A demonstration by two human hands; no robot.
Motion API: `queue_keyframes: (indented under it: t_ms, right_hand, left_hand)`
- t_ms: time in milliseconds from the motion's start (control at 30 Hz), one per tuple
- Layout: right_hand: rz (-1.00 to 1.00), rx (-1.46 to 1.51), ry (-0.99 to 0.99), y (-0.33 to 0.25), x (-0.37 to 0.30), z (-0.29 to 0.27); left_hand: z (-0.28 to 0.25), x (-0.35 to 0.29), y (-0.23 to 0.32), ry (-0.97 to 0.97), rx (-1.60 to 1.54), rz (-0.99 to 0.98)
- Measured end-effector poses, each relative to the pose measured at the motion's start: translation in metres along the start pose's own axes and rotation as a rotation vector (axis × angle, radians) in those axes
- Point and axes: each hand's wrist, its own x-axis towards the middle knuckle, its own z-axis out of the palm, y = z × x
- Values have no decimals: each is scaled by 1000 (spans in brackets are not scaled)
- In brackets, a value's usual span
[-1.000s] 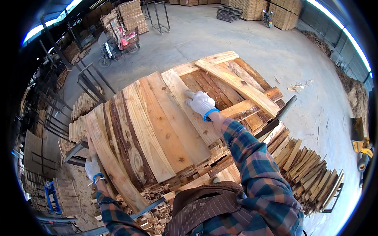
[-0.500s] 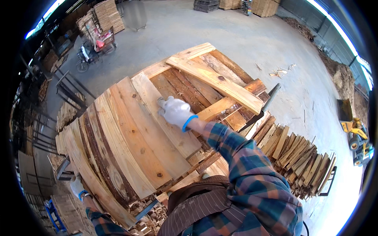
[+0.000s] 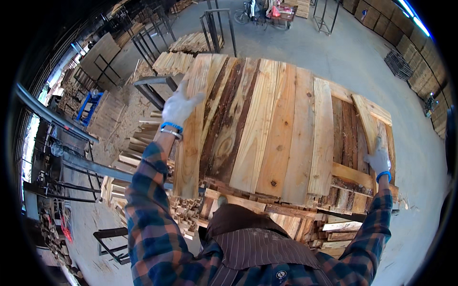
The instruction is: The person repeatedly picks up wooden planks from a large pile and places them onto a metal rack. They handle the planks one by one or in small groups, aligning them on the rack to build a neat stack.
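My left hand (image 3: 179, 108), in a white glove with a blue band at the wrist, rests at the left edge of the leftmost pale board (image 3: 191, 143). Its thumb stretches across the board's top and the fingers are apart. At the right, my gloved right hand (image 3: 379, 160) reaches to the near end of a slanted loose plank (image 3: 364, 121), fingers spread. Whether it touches that plank I cannot tell. Between the hands, several long boards (image 3: 274, 138) lie side by side, some with dark bark edges. Darker bark-covered boards (image 3: 342, 128) show in the gap under the slanted plank.
Metal frame posts (image 3: 155, 90) and a steel bar (image 3: 98, 167) stand left of the stack. Short wood offcuts (image 3: 186, 209) are piled near my waist. More stacked lumber (image 3: 195, 42) and a cart (image 3: 281, 19) stand on the concrete floor (image 3: 324, 50) behind.
My view has swung left. My right hand has left the middle pale board for the slanted plank at the right. My left hand has moved farther up along the leftmost board.
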Motion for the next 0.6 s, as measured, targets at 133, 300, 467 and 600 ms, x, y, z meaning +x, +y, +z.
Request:
queue_keyframes:
  t_ms: [133, 300, 467, 600]
  right_hand:
    - [-48, 367, -12, 0, 9, -8]
    - [-149, 555, 112, -83, -62, -64]
    - [-832, 339, 463, -175, -180, -78]
    - [-1090, -75, 647, -261, -259, -54]
  left_hand:
    - [31, 7, -6, 62, 228, -10]
    - [-3, 23, -65, 163, -450, -44]
    - [-78, -54, -79, 209, -1470, 140]
    - [-121, -108, -154, 247, -1523, 149]
